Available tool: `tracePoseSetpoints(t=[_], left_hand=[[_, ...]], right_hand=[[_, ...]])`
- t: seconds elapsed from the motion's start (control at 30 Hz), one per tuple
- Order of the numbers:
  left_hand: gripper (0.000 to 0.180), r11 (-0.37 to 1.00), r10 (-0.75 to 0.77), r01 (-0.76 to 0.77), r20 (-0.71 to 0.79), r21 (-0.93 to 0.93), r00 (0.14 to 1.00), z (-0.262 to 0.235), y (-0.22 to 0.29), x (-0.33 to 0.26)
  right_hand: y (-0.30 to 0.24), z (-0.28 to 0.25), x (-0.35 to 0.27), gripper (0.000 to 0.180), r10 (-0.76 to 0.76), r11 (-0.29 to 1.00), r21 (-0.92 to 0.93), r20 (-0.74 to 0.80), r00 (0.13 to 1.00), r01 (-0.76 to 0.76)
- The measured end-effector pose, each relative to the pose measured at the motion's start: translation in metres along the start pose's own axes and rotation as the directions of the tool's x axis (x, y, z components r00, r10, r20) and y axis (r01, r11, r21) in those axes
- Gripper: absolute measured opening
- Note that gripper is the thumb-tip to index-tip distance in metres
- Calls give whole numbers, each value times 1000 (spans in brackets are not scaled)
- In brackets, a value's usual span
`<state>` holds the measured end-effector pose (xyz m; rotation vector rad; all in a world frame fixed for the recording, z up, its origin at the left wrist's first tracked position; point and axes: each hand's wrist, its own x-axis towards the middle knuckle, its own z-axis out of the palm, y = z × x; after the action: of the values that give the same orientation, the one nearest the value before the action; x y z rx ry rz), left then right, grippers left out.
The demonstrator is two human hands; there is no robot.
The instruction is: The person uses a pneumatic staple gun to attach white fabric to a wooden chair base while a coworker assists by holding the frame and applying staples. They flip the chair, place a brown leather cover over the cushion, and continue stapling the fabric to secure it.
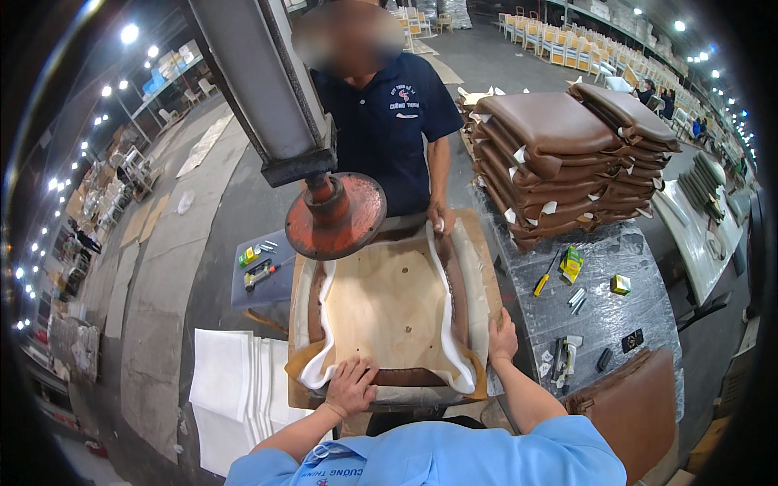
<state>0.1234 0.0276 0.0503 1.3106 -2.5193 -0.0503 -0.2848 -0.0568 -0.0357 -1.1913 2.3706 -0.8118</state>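
Note:
A chair seat lies upside down in front of me, its pale plywood panel (389,304) facing up with white padding (324,312) and a brown cover (456,296) around its edges. It sits inside a padded wooden frame (484,267). My left hand (351,386) lies on the near left edge of the seat, fingers spread over the padding and cover. Along the frame's right side my right hand (502,338) grips the edge. A round red press plate (336,215) hangs above the far left part. Across from me, a co-worker's hand (440,219) touches the far right edge.
Brown upholstered covers (567,154) are piled at the far right. A plastic-wrapped table (600,300) holds a screwdriver (545,275), small boxes and a staple gun (570,356). Another staple gun (261,277) lies on a blue surface at left. White sheets (235,389) are stacked near left.

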Motion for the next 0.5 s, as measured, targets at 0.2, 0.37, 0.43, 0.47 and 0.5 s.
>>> tracePoseSetpoints(t=[0.2,0.37,0.43,0.47,0.5], left_hand=[[54,1000,-15,15,-3,-1,1000,2,-5,-5],[53,998,-28,30,-36,62,999,4,-4,-9],[53,998,31,-22,-154,59,988,5,-2,-8],[51,999,24,-16,-165,48,986,6,-1,-8],[50,998,-30,34,-92,44,995,6,0,-8]], right_hand=[[0,0,-7,62,3,1000,3,-13,1000,-3],[-2,-1,-5,63,16,1000,-8,-2,1000,-16],[-3,-3,-2,64,83,996,-47,44,996,-81],[-4,-3,0,64,9,1000,-7,21,1000,-9],[-4,-4,2,64,8,1000,-3,25,1000,-8]])
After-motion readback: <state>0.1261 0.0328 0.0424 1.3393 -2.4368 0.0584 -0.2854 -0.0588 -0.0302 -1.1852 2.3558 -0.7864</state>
